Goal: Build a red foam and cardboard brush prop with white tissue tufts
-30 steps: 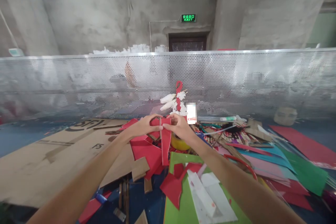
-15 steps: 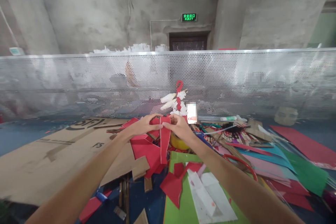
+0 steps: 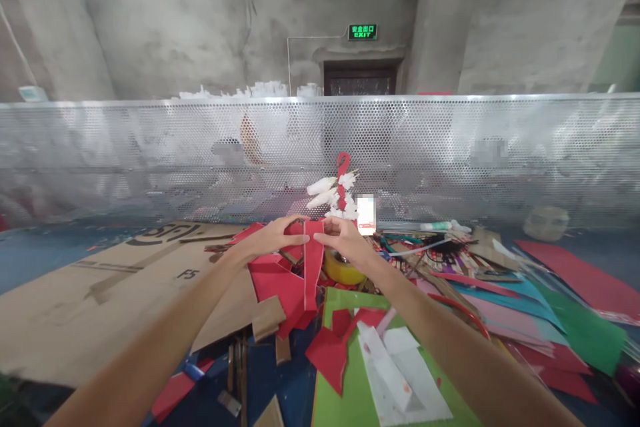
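Note:
My left hand (image 3: 283,235) and my right hand (image 3: 342,237) face each other over the table. Between them hangs a long red paper strip (image 3: 313,267), its upper end pinched by thumb and fingers of both hands, one on each side edge. The strip narrows toward its lower end and has pale cut edges. Behind and below it lie red paper pieces (image 3: 270,280) and a yellow tape roll (image 3: 344,271). Just beyond my hands stands a red swan-necked paper figure (image 3: 343,161) with white feather-like parts (image 3: 321,192).
Flat cardboard (image 3: 115,293) covers the left side. Nearer me are a green sheet (image 3: 333,360), white paper (image 3: 400,380) and red scraps (image 3: 327,360). Coloured sheets (image 3: 505,313), red-handled scissors (image 3: 465,310) and clutter lie to the right. A perforated metal screen (image 3: 165,160) bounds the back.
My right hand has shifted slightly right, its thumb now nearer the strip's right edge. The strip hangs a little straighter, and more of the yellow tape roll shows.

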### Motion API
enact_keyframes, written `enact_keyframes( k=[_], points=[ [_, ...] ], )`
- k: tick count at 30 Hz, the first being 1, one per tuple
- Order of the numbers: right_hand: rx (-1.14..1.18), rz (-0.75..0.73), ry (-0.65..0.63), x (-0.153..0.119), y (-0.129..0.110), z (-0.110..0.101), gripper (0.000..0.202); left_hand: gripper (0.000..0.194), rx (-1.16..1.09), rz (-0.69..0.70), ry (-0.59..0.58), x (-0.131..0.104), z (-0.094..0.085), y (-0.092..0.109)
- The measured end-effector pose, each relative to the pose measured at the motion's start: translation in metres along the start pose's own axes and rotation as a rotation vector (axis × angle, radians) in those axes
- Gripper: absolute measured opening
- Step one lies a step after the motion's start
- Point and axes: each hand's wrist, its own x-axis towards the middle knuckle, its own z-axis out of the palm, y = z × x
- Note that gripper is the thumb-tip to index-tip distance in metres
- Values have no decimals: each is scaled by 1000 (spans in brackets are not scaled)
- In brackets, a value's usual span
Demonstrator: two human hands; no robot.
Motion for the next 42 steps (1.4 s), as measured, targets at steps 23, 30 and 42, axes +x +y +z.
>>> enact_keyframes(
  k=[23,30,42],
  points=[
    [-206,-98,47,9,-29,-46,22,69,-36,-42,-5,1,3,6],
    [-307,-128,-37,6,-21,-21,20,65,-51,-7,-42,5,6,4],
    [-278,-75,46,9,-2,-17,10,69,-127,-58,-34,2,7,16]
  ],
)
